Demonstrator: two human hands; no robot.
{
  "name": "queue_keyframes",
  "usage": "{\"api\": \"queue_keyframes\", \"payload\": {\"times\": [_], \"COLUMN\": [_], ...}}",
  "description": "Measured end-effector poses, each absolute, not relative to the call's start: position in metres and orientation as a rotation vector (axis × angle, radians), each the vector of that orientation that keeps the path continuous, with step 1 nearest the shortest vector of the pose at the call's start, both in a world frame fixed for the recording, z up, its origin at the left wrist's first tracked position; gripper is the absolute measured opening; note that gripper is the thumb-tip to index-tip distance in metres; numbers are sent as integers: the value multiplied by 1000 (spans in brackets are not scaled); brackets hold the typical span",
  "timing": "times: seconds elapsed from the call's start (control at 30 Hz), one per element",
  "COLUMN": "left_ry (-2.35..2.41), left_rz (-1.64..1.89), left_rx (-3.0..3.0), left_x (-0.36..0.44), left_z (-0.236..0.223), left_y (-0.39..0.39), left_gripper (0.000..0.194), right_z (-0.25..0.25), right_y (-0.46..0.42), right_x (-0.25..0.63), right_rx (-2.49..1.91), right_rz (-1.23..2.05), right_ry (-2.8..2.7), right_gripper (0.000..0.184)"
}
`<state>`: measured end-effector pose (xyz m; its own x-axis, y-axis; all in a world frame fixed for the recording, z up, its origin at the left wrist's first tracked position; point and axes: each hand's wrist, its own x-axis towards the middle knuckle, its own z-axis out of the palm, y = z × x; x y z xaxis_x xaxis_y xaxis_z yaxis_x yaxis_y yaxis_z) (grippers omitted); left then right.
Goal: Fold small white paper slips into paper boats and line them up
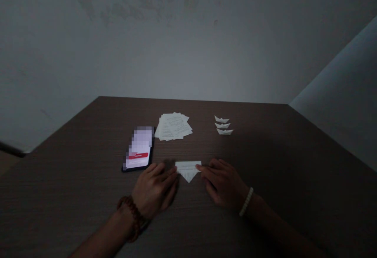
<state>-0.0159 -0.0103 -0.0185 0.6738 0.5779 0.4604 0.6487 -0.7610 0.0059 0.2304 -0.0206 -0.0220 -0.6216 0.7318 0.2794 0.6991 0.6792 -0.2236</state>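
Right hand [225, 181] partly hides the illegibly printed folded paper [187, 168].

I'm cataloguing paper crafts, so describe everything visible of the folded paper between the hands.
The folded paper is white and thin-looking, with fine dark marks that look like print, too small to read. A straight band runs along its far edge; from this, a triangular part with dark lines points to the near side. It appears to lie flat on the brown table, between the left hand and the right hand. Left fingers touch its left end; a right fingertip rests on it near the right end.
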Motion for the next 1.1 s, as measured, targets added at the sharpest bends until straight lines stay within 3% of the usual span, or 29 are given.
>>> {"api": "queue_keyframes", "payload": {"times": [0.27,0.5,0.73,1.1], "left_ry": [-958,-964,-954,-1007], "left_rz": [-654,-566,-560,-707], "left_rx": [-2772,-2803,-2798,-2776], "left_x": [-14,-12,-12,-12], "left_z": [-19,-17,-16,-14], "left_y": [-11,-11,-11,-10], "left_gripper": [20,19,17,18], "right_z": [-9,10,10,-9], "right_y": [-19,-10,-15,-23], "right_x": [226,199,192,228], "right_rx": [-1051,-885,-1052,-1239], "right_rz": [16,138,243,101], "right_ry": [-2709,-2859,-2753,-2584], "right_gripper": [27,34,45,34]}}
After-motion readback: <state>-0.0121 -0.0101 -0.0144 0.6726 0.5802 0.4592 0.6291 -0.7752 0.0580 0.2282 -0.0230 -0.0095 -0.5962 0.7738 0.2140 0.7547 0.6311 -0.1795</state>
